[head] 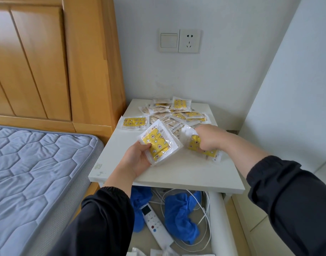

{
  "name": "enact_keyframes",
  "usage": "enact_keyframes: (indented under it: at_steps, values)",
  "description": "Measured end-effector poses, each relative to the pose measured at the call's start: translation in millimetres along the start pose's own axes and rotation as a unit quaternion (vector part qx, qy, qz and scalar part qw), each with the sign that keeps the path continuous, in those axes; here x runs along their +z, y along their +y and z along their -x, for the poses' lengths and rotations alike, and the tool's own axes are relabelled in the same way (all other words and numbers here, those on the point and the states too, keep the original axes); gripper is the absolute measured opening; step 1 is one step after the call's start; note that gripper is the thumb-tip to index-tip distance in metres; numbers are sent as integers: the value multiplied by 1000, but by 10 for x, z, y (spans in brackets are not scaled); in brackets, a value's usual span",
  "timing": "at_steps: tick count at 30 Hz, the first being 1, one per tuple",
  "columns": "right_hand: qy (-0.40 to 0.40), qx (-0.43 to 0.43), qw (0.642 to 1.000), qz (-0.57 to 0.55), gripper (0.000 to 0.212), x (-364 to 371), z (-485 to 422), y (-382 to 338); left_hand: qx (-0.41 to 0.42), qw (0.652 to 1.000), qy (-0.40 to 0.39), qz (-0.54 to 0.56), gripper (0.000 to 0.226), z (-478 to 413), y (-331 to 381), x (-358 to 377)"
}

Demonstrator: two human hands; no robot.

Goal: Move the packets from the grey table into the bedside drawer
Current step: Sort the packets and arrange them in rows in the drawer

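A heap of clear packets with yellow patterned inserts [174, 115] lies at the back of the pale table top [125, 163]. My left hand [138, 159] grips a small stack of these packets [159, 143] just above the table's middle. My right hand [208, 137] is curled round more packets [204, 149] at the heap's near right edge, and they touch the table. Below the table's front edge the drawer [221, 218] stands pulled out. A few packets [166, 253] lie at its near end, cut off by the frame.
In the drawer lie blue shoe covers [178, 215], a white remote control [154, 222] and white cables [204, 217]. A bed with a blue quilted mattress [32, 172] and wooden headboard [38, 61] stands left. A wall switch and socket [178, 40] are behind the table.
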State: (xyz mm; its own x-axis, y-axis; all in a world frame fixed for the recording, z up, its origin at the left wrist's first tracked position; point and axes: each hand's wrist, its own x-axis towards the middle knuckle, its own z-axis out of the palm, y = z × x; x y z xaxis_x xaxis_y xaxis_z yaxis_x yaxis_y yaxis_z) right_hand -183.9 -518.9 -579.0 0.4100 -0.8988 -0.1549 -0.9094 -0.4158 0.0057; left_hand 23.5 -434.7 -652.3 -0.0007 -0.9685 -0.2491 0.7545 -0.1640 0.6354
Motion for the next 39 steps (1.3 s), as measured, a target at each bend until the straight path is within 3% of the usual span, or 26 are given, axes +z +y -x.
enact_keyframes:
  at_steps: [5,9,11,14,16,19,22,29,32,39]
  values:
    - [71,12,997,0,16,100,129,-107,19,999,34,-23,35,39,-20,29]
    - [132,61,980,-135,26,79,274,-100,25,997,58,-37,36,149,-78,111]
    - [133,81,962,-225,29,40,418,-78,23,997,57,-47,36,240,-136,151]
    - [98,118,915,-374,66,28,642,-6,20,996,41,-71,33,442,-233,233]
    - [68,129,869,-473,79,103,763,56,14,994,44,-95,28,565,-314,277]
    - [23,132,811,-570,69,264,977,53,-4,990,63,-129,32,721,-450,310]
    - [-4,127,776,-618,33,433,1185,13,-23,987,78,-138,29,860,-606,314]
    - [-16,131,755,-642,22,913,1465,-66,-41,978,97,-179,23,1096,-938,103]
    - [-32,132,755,-641,18,1094,1537,-78,-86,976,109,-170,28,1193,-1003,-119]
    - [-45,81,818,-568,28,1440,1548,-128,-118,940,136,-289,42,1255,-895,-563]
